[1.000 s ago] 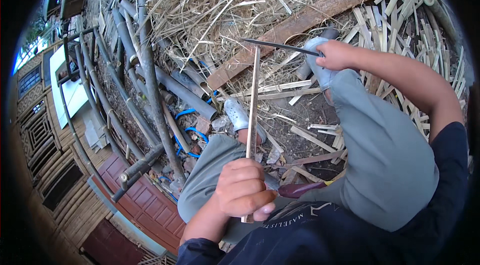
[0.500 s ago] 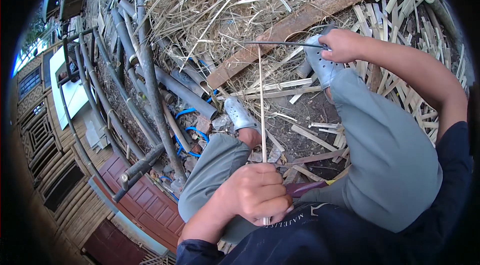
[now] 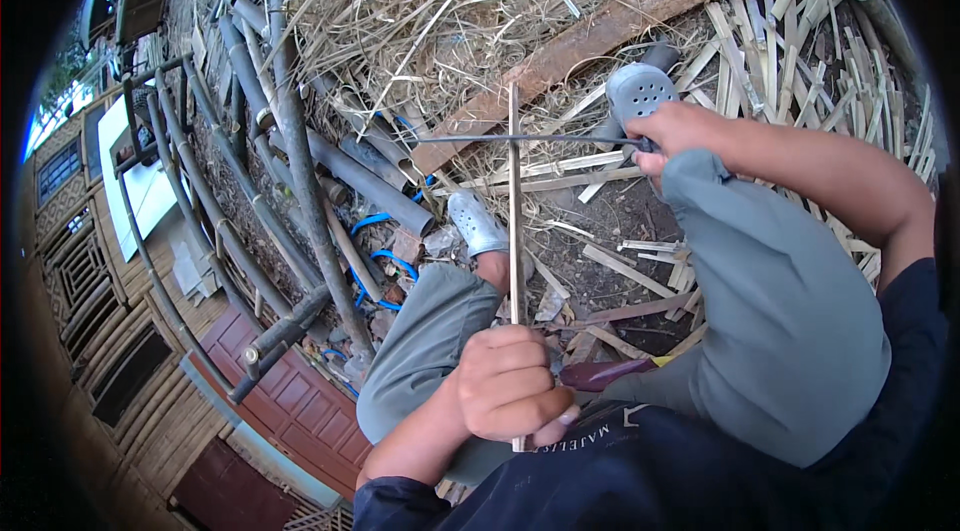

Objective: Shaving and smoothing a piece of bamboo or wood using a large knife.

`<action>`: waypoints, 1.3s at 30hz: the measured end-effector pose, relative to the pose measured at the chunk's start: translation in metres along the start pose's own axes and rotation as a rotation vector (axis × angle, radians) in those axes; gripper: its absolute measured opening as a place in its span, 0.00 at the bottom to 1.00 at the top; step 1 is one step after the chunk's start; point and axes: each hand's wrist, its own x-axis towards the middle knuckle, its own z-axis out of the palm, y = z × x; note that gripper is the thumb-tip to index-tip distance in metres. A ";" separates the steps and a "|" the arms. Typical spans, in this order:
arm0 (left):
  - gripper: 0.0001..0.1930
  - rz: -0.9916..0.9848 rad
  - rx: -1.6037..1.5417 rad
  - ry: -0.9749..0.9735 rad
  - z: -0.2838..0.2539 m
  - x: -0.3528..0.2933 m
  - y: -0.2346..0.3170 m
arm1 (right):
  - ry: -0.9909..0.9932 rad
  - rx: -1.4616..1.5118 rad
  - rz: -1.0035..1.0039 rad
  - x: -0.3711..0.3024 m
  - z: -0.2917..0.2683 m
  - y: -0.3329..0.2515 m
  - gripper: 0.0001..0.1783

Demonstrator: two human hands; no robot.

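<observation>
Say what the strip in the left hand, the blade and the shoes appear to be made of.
The strip: probably split bamboo, unvarnished; it is pale, thin and straight. The blade: likely steel, a thin dark line; its finish is unclear edge-on. The shoes: perhaps moulded foam or rubber, matte grey, with round holes.

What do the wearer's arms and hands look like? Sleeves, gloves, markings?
Left hand and right hand are ungloved. Forearms are bare, with no watch, bracelet or marking visible. Short dark navy sleeves, plain where they show.
</observation>
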 end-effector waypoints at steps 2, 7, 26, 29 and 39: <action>0.05 -0.014 -0.009 -0.014 0.005 0.002 -0.002 | -0.006 0.057 0.041 -0.001 0.004 0.013 0.22; 0.03 0.024 0.017 -0.003 0.007 0.004 -0.003 | 0.166 -0.018 0.063 0.025 0.016 0.044 0.21; 0.05 0.018 0.062 0.606 0.004 -0.009 -0.010 | 0.093 -0.026 0.178 0.027 0.020 0.023 0.19; 0.08 -0.037 0.071 0.666 0.002 -0.009 -0.007 | 0.055 -0.002 0.150 0.005 0.011 0.005 0.20; 0.12 -0.109 0.041 0.820 -0.004 -0.004 -0.007 | 0.040 -0.063 0.258 0.010 0.019 0.028 0.22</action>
